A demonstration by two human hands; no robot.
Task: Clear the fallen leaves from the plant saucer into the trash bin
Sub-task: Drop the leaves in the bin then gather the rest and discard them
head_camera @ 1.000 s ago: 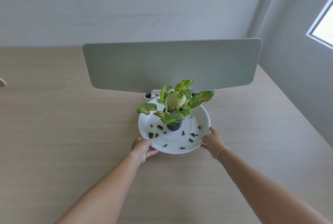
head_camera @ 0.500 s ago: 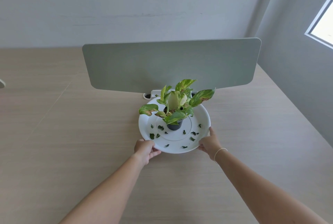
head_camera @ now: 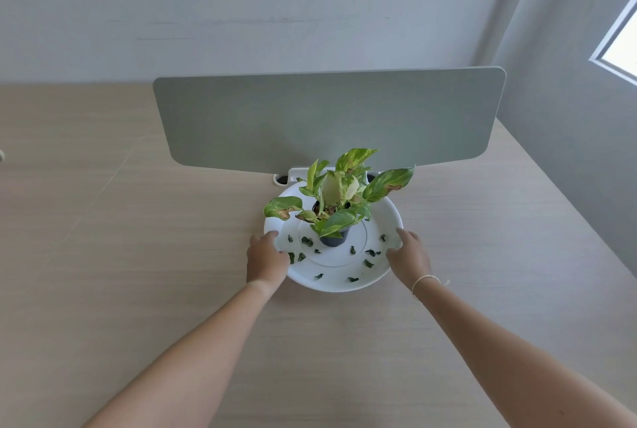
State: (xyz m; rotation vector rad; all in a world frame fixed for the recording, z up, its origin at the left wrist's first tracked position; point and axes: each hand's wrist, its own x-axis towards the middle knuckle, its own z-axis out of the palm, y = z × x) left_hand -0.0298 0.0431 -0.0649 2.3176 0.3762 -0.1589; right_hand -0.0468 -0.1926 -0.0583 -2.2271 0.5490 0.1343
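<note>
The white plant saucer point(head_camera: 336, 281) sits on the pale wooden desk point(head_camera: 138, 289), just in front of a grey-green divider panel point(head_camera: 327, 117). Small dark fallen leaves point(head_camera: 370, 253) lie scattered over its near half, some in the flat centre ring, some on the sloping rim. A small dark pot point(head_camera: 333, 239) with a variegated pothos point(head_camera: 339, 193) stands upright at the saucer's middle.

The left hand point(head_camera: 267, 260) lies at the saucer's left rim, fingers curled over the edge, and the right hand point(head_camera: 410, 255) meets the right rim in the same way. Both seem to be gripping the rim, though the fingertips on the underside are hidden, so how firm the hold is cannot be told. No trash bin shows in this view.

The step in hand looks like taking hold of the saucer to carry or tip it. To do that well, the pot probably has to come off first, or be steadied, since it stands loose and top-heavy with leaves spreading right and left; a tilt would send it sliding with the debris. If the saucer is lifted with the pot aboard, both hands should keep it level, opposite one another, with thumbs on top of the rim. The leaf bits are light and dry-looking, so a slow move keeps them from drifting onto the desk.
</note>
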